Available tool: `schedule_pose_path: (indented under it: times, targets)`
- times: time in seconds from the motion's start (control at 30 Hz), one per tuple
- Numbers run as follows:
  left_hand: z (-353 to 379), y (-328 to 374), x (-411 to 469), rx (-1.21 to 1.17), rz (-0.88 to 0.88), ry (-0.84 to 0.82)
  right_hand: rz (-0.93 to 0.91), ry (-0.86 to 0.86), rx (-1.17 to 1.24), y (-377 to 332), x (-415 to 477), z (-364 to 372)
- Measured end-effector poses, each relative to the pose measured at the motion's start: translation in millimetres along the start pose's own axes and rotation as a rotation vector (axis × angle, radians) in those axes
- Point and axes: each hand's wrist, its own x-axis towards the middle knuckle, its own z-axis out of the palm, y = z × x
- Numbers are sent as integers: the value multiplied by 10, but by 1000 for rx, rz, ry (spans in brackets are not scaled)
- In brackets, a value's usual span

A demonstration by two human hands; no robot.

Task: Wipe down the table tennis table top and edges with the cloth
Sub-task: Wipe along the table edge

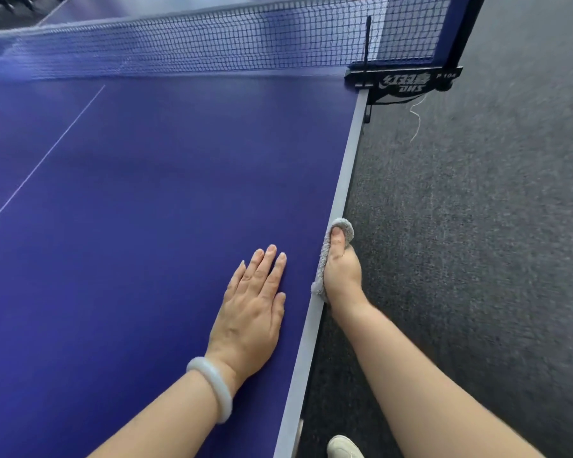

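The right hand [343,269] is closed around the cloth [323,259] and holds it folded over the edge [348,166] of the tabletop [146,193]. Its thumb is on top and the other fingers are hidden below the rim. The cloth sits between the palm and the edge and touches the edge, with a small fold showing just past the thumb tip. The left hand [252,312] lies flat and open on the blue surface, just beside the right hand on its inner side. Its fingers are straight, it holds nothing, and it seems only to give support.

The edge is one long straight line. It runs forward from the right hand toward the net [212,44] and its clamp [404,82], and back toward the person's body. I think the edge is the part being wiped, so the next stroke must follow this line, and the right hand is the one already on it.
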Motion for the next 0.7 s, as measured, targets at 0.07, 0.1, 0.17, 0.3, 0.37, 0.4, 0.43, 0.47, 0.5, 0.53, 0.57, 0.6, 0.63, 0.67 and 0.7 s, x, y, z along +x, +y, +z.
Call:
schedule_pose_path:
  times: [0.07,0.1,0.17,0.3,0.37,0.4,0.43,0.47,0.5,0.53,0.57,0.6,0.63,0.67,0.7]
  targets:
    - [9,32,20,35,-5,-22,8,74,23,186,-290,33]
    - [11,35,18,36,-7,-31,5,87,42,328,-505,40]
    - [15,16,8,32,-9,-41,-16,68,83,521,-967,35]
    - [26,0,20,23,-3,-35,-61,-37,93,324,-638,3]
    - [33,3,22,17,1,-28,45,-19,92,-24,-156,-5]
    - [31,2,23,17,3,-28,85,0,67,-175,42,-17]
    - [36,2,12,16,3,-29,102,15,53,-260,160,-10]
    - [36,5,10,15,0,-29,85,16,63,-280,164,11]
    - [33,9,8,15,-2,-31,51,-2,69,-219,87,19]
    - [27,15,8,14,-4,-34,10,-13,90,-92,-89,11]
    - [22,20,10,12,-2,-35,-32,-14,105,87,-334,3]
    - [17,20,10,7,-1,-34,-58,-13,106,278,-603,-5]
    - [14,19,12,-1,-1,-33,-66,-16,101,458,-869,-17]
    - [12,20,16,-10,0,-31,-65,-21,84,598,-1097,-27]
    - [11,21,15,-16,-1,-27,-55,-26,75,672,-1233,-27]
